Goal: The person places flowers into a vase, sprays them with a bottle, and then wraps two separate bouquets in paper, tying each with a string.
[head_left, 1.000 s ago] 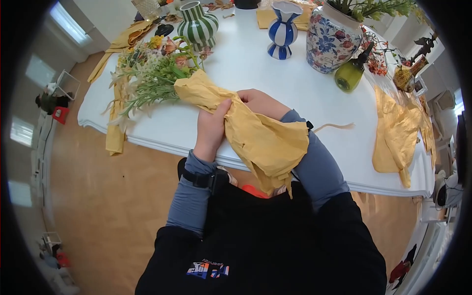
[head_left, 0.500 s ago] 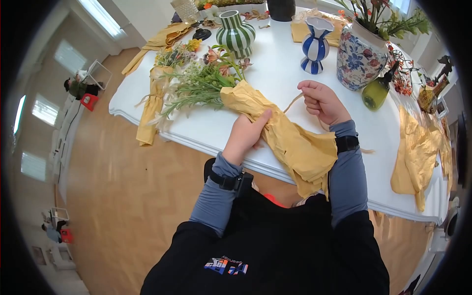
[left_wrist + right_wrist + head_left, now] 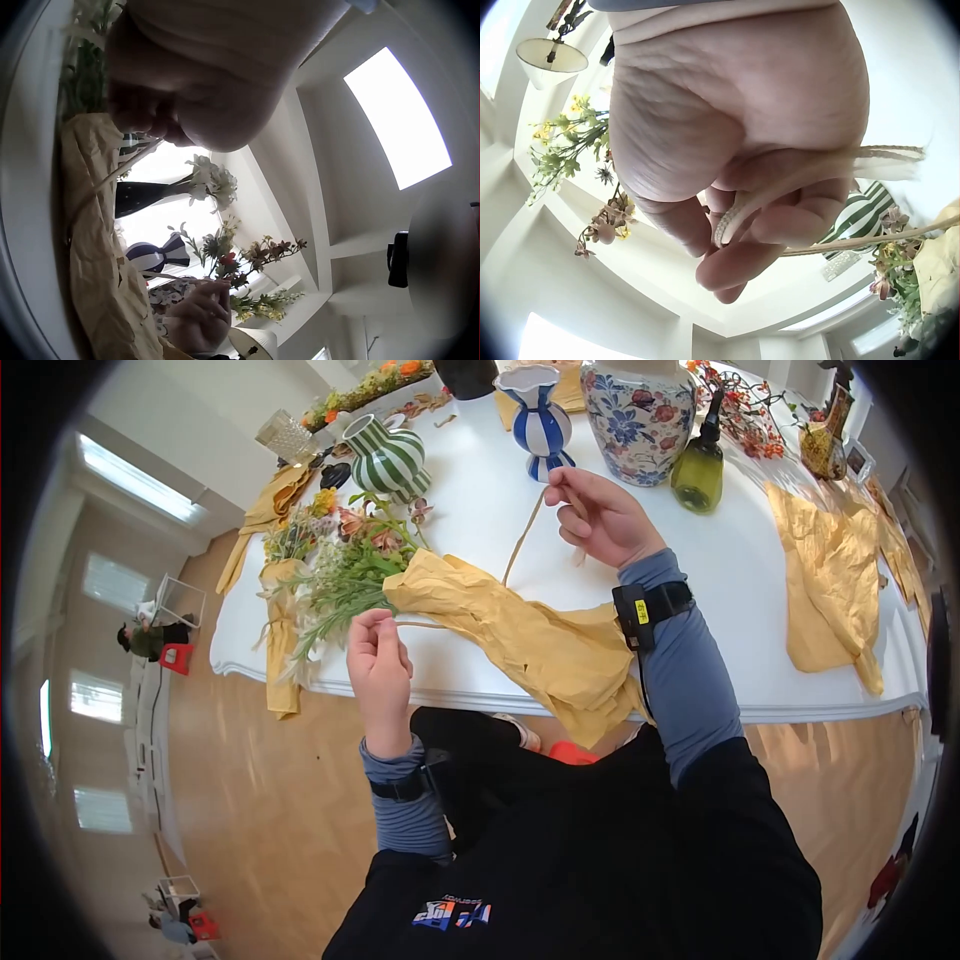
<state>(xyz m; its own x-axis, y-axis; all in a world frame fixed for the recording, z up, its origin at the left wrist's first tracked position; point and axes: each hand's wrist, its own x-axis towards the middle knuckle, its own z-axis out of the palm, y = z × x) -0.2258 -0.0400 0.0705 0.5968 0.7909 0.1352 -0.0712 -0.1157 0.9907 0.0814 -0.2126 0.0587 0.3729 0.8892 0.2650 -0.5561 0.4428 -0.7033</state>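
A bouquet wrapped in crumpled yellow paper [image 3: 530, 640] lies slantwise along the front edge of the white table, its flowers [image 3: 360, 565] pointing to the left. Around the wrap runs a thin tan cord [image 3: 522, 542]. My right hand [image 3: 605, 518] pinches one end of it, raised above the table; in the right wrist view the cord [image 3: 780, 187] passes between the curled fingers and its tail hangs loose. On the other side, my left hand [image 3: 380, 670] pinches the other end, left of the wrap. The left wrist view shows that cord [image 3: 112, 176] stretched across the paper.
Behind the bouquet stand a green-striped vase [image 3: 385, 457], a blue-striped vase [image 3: 541, 425], a floral vase [image 3: 640, 420] and a green glass bottle [image 3: 698, 472]. A smaller wrapped bunch [image 3: 283, 630] lies at the left edge. More yellow paper [image 3: 825, 580] hangs over the right edge.
My left hand has let go of the wrapped stems and moved left to a cord end. My right hand has drawn the other end up and away, and the cord now spreads to both sides.
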